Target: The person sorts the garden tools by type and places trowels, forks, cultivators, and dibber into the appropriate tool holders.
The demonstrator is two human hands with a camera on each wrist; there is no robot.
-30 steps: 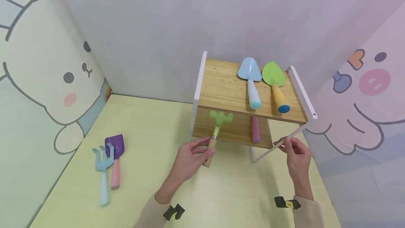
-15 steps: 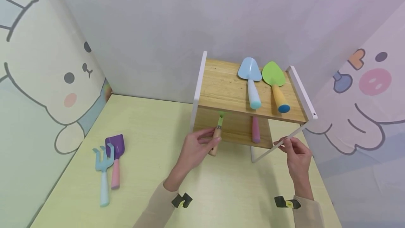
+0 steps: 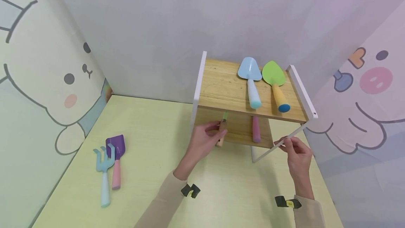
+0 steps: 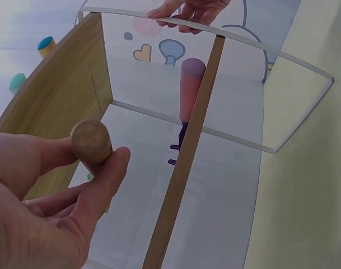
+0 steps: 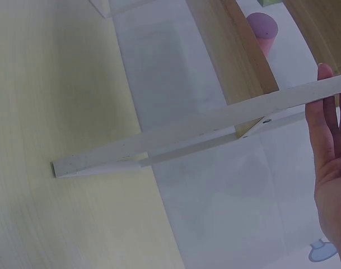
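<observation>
Rake (image 3: 223, 124): in the left hand, between the two shelves, its green neck running back under the upper shelf and its head hidden there; whether it touches the lower shelf cannot be told
Left hand (image 3: 202, 141): fingers pinch the wooden handle (image 4: 90, 140), whose butt sticks out past the lower shelf's front edge
Right hand (image 3: 298, 157): thumb and fingers pinch the white frame (image 3: 300, 90) at its right side
Upper shelf (image 3: 218, 87): blue trowel (image 3: 250, 70) and green trowel (image 3: 273, 73) lie side by side, handles toward the front
Lower shelf (image 3: 240, 131): pink handle (image 3: 256, 131) lies to the right of the rake
Tabletop (image 3: 152, 133): blue fork (image 3: 104, 164) and purple shovel (image 3: 117, 147) lie well left of the frame, the fork's tines overlapping the shovel's blade
</observation>
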